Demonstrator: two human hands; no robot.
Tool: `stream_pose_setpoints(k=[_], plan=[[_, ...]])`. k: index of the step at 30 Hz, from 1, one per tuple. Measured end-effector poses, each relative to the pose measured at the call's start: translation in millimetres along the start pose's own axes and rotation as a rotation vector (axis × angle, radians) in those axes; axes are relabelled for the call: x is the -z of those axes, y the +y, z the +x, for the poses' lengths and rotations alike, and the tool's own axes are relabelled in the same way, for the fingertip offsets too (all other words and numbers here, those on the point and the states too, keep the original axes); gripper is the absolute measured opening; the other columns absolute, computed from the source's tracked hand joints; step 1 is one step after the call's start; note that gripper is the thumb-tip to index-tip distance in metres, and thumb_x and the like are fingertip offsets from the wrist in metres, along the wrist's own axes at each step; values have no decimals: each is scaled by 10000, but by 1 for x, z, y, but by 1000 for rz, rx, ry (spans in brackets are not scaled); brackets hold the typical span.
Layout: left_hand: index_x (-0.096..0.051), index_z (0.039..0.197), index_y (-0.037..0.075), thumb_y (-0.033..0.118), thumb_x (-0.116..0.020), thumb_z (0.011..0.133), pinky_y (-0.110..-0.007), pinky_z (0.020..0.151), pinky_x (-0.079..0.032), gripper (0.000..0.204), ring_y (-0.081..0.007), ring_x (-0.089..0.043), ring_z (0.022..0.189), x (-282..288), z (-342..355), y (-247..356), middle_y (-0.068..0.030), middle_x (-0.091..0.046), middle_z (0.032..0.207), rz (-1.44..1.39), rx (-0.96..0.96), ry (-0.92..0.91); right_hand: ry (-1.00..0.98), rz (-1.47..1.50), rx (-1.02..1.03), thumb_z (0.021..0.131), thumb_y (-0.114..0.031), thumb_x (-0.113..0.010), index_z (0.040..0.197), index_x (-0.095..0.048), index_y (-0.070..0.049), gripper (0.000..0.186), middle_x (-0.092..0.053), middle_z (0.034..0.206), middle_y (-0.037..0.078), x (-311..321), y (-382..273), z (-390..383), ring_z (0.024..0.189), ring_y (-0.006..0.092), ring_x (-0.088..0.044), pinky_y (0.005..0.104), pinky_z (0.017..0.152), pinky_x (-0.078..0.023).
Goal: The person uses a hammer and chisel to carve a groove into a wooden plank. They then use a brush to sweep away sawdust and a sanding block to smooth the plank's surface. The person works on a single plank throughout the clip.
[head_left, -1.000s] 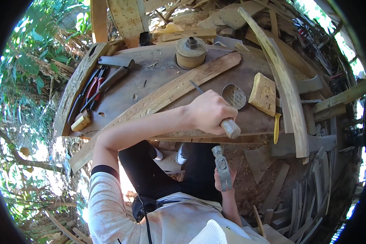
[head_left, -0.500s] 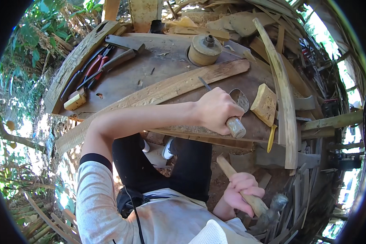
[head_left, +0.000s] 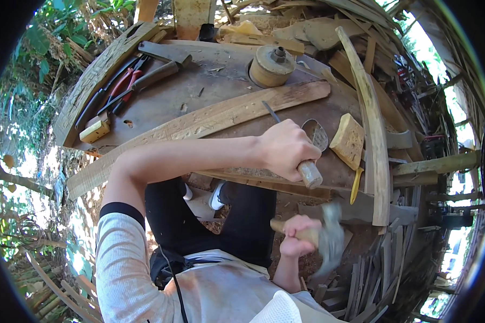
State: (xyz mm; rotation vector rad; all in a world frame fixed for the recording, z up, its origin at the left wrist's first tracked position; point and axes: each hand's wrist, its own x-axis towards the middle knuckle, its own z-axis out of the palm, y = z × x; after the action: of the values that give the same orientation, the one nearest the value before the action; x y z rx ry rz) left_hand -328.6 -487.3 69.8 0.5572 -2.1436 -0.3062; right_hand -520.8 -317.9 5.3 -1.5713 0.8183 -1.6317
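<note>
My left hand (head_left: 286, 148) is closed on a chisel (head_left: 310, 175), its pale wooden handle poking out below the fist and its narrow metal blade reaching over a long wooden plank (head_left: 226, 117). Down at the lower right, my right hand (head_left: 297, 237) grips a hammer (head_left: 331, 239); its metal head is blurred by motion. An oval metal piece (head_left: 314, 134) lies just right of my left hand, beside a rough wooden block (head_left: 346, 140) and a yellow-handled tool (head_left: 355, 185).
The workbench (head_left: 167, 75) carries red-handled pliers (head_left: 124, 86) with other tools on the left and a round wooden piece (head_left: 270, 72) with a metal fitting at the back. A curved pole (head_left: 376, 134) lines the right side; piled wood scraps (head_left: 302, 29) and foliage surround the bench.
The hammer in my right hand has swung about and turned, its head now higher than half a second ago. My left hand stays on the chisel; the view has shifted slightly.
</note>
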Motion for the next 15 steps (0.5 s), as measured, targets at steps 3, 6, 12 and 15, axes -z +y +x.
stream_pose_setpoints(k=[3,6,12,15], plan=[[-626,694,150,197,-768,621,-411,508,-487,167,-266,-651,572,-2,-2,1,-23,-622,602,-19,-30,3,79,108,317,916,-884,-388,953,-429,-94,791,-449,650,16,-4,7,-4,476,131,-454,278,429,-362],[-620,700,150,198,-772,624,-408,508,-486,176,-266,-648,571,-5,-3,0,-22,-620,609,2,-32,-12,-54,-63,-80,913,-886,-396,949,-431,-94,794,-455,644,16,-6,13,-8,474,134,-454,284,427,-369],[-607,700,149,211,-779,638,-409,510,-489,193,-270,-638,561,-11,-7,-3,-24,-603,606,2,-75,4,147,62,340,933,-866,-387,975,-444,-88,781,-471,634,24,-2,16,-14,470,143,-465,301,430,-399],[-604,705,149,220,-778,654,-409,509,-488,194,-268,-640,565,-14,-9,-5,-23,-602,606,20,-100,-17,-61,-73,-128,933,-862,-396,973,-438,-91,774,-471,639,23,0,15,-15,481,136,-457,295,442,-403]])
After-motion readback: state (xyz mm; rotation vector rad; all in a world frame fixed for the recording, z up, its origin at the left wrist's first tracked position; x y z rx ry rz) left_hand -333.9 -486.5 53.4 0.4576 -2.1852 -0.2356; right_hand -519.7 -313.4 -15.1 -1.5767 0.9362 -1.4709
